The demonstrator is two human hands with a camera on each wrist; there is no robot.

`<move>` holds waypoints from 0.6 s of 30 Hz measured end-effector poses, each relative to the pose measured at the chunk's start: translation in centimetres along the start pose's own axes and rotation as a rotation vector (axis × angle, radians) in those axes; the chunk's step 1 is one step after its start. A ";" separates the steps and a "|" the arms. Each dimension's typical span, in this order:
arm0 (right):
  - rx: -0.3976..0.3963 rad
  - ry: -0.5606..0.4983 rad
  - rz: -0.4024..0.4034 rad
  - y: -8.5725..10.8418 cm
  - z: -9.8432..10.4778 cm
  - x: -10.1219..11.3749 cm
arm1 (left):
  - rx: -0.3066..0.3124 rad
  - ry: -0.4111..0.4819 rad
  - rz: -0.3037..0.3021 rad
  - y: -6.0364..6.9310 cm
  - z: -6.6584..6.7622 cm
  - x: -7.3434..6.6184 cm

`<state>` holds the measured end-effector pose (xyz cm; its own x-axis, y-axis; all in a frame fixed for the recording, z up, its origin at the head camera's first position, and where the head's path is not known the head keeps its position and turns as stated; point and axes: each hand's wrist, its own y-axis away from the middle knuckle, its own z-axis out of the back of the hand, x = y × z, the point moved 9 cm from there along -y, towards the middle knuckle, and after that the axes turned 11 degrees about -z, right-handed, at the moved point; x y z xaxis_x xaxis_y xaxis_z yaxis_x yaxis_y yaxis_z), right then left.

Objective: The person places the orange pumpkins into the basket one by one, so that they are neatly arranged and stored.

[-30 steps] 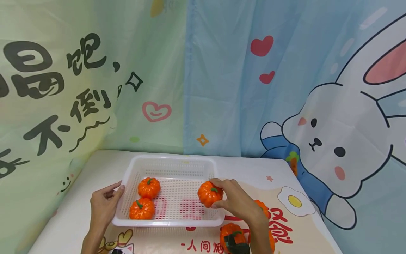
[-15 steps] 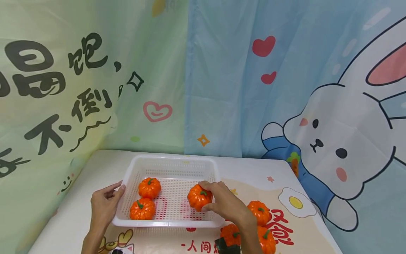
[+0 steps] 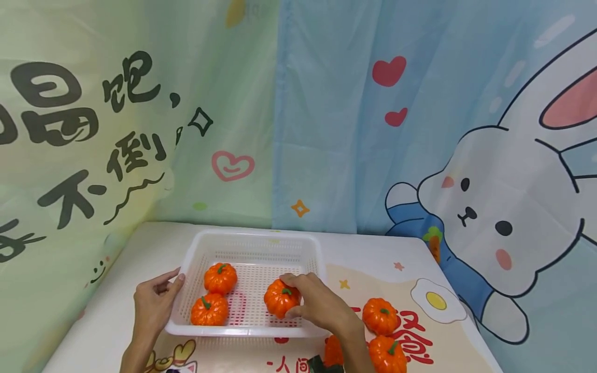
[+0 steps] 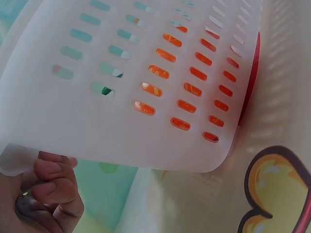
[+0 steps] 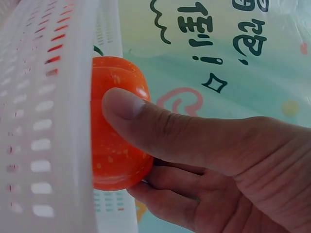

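Note:
My right hand (image 3: 322, 304) grips an orange pumpkin (image 3: 281, 299) over the right part of a white perforated basket (image 3: 252, 331); in the right wrist view the thumb lies across the pumpkin (image 5: 119, 145). Two more pumpkins, one at the back (image 3: 221, 278) and one in front (image 3: 210, 310), sit touching in the basket's left part. With thumb and fingers, my left hand (image 3: 154, 305) holds the basket's left rim. The left wrist view shows curled fingers under the rim beside the basket wall (image 4: 112, 131).
Right of the basket, pumpkins stand on the printed table cover: one (image 3: 381, 316) behind another (image 3: 388, 355), and a third (image 3: 333, 352) partly hidden by my right forearm, near a dark green object (image 3: 322, 366). A printed curtain (image 3: 317, 129) hangs behind the table.
My right hand has carried its pumpkin leftward from the basket's right rim, farther over the basket. The left hand has stayed at the left rim.

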<state>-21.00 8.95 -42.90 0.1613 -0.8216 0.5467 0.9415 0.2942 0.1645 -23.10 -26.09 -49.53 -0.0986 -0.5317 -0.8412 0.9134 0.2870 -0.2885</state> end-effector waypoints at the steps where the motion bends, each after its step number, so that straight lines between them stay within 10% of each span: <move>1: 0.003 -0.001 0.003 -0.1 -0.1 0.1 | 0.000 0.001 -0.003 0.0 0.0 0.0; 18: 0.026 0.044 0.124 -1.4 -2.6 2.4 | -0.008 -0.002 -0.014 0.1 0.1 -0.3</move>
<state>-21.20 5.27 -43.94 0.2895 -0.7988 0.5273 0.9056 0.4070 0.1193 -22.92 -25.93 -49.28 -0.1103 -0.5377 -0.8359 0.9087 0.2862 -0.3040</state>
